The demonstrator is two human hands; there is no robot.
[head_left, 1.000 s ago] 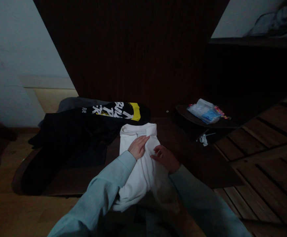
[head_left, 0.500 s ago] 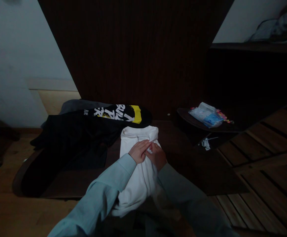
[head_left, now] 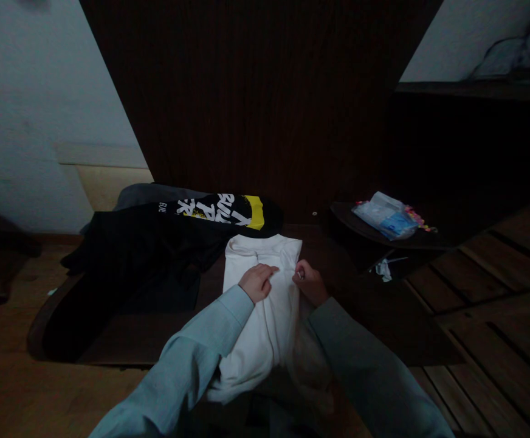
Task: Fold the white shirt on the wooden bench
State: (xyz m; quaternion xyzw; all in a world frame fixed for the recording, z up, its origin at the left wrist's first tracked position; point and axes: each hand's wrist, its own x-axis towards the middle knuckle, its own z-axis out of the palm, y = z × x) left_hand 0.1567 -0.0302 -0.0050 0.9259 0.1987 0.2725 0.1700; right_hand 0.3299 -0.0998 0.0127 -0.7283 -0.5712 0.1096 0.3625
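A white garment (head_left: pixel 265 304) lies lengthwise on a dark low table (head_left: pixel 123 337) in front of me, its near end hanging toward my lap. My left hand (head_left: pixel 256 281) rests flat on the cloth near its far end, fingers pointing right. My right hand (head_left: pixel 309 281) is closed on the garment's right edge, pulling the cloth flat. Both arms wear light blue-grey sleeves. The room is dim.
A pile of black clothing (head_left: pixel 146 255) with a white and yellow print (head_left: pixel 222 210) lies to the left of the white garment. A plastic bag (head_left: pixel 386 218) sits on a small dark shelf at the right. Wooden floor slats (head_left: pixel 488 286) run along the right side.
My right hand moved from beside the left hand out to the garment's right edge. The far end of the white cloth now lies flatter and wider.
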